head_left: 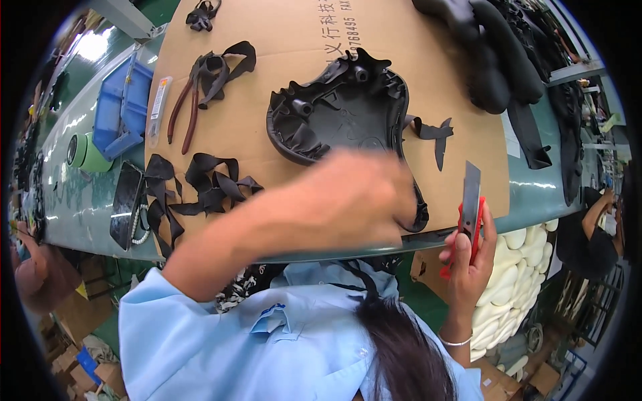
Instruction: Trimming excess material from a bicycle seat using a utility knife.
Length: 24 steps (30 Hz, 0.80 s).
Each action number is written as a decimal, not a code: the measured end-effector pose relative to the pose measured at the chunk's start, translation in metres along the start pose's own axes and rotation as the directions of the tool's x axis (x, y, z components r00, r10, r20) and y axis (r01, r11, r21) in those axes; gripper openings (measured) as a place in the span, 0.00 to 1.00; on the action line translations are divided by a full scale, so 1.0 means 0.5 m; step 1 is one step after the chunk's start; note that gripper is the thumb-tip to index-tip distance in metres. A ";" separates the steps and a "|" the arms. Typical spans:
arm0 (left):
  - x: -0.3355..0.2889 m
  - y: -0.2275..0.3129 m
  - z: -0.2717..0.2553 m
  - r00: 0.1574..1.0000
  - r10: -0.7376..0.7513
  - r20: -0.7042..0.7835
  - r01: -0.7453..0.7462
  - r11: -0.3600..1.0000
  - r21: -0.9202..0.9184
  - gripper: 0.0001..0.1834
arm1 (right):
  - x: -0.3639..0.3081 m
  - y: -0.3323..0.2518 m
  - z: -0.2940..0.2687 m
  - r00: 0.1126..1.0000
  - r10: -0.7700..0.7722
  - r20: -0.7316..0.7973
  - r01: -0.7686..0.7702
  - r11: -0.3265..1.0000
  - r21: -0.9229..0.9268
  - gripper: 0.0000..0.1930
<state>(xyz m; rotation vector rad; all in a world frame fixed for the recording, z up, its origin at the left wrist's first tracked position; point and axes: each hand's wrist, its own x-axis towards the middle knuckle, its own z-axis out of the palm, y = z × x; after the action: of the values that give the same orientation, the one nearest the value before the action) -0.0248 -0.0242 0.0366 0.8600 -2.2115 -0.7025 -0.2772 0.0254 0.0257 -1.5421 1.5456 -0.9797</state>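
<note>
A black moulded plastic shell [358, 123], hollow side up, lies on a sheet of brown cardboard [267, 40]. Black covering material [302, 137] is gathered in folds along its inner rim. My left hand [358, 187] is over the shell's near edge, smeared by motion; its fingers cannot be made out, nor whether it grips anything. To the right of the shell, my right hand [471, 264] is closed around the red handle of a utility knife [472, 197], with the wide blade out and pointing away from me. A cut black strip [435, 132] lies between shell and knife.
Pliers with dark red handles [190, 110], a clear blade case [159, 107] and loose black strips [214, 180] lie on the left. Beyond them are a blue bin [120, 107], a green roll [87, 152] and a phone [126, 204]. Black padded pieces [491, 60] are piled far right; cream-coloured pieces [518, 287] are stacked below.
</note>
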 end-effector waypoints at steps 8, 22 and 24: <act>-0.005 -0.086 -0.033 0.968 -0.234 0.094 0.224 0.969 0.105 0.07 | 0.048 -0.004 0.010 0.809 -0.492 0.320 0.573 0.782 -0.244 0.26; -0.011 -0.086 -0.017 0.951 -0.306 -0.043 0.309 0.946 0.102 0.07 | 0.107 -0.104 -0.070 0.640 -0.283 0.715 0.765 0.332 -0.553 0.30; -0.014 -0.074 0.014 0.915 -0.401 -0.037 0.403 0.913 0.070 0.06 | 0.128 -0.119 -0.095 0.639 -0.244 0.730 0.768 0.140 -0.626 0.29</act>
<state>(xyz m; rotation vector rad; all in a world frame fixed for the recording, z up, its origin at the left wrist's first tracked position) -0.0119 -0.0412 0.0048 1.3809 -2.0700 -0.7945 -0.2943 -0.0369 0.1009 -3.0567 1.1233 0.2364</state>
